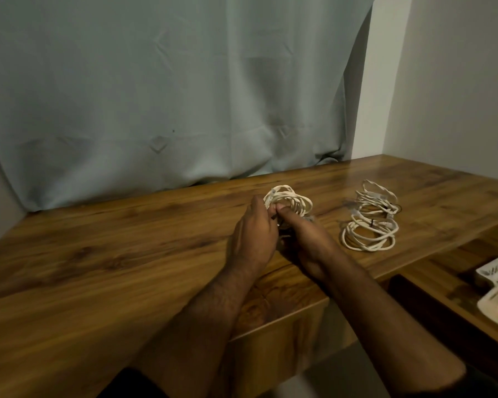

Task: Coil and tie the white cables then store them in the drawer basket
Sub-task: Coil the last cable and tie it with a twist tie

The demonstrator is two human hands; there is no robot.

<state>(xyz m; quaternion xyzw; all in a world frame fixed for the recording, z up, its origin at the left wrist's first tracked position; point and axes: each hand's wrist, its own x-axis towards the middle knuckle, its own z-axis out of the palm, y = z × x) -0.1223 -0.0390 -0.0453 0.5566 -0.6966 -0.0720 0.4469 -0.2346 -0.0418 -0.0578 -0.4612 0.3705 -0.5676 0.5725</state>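
While my left hand [252, 234] and right hand [305, 239] pinch the white coil [289, 201] beside the finished coils [370, 222], I should cinch its tie snugly.

You had a wooden desk [98, 254] under everything. A pale green curtain [170, 81] hung behind it, white wall [457, 81] off right.

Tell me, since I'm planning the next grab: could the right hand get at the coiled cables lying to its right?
Probably yes. The loose coils lie in the open on the table, nothing between. But the right hand and left hand grip the held coil; it must let go.
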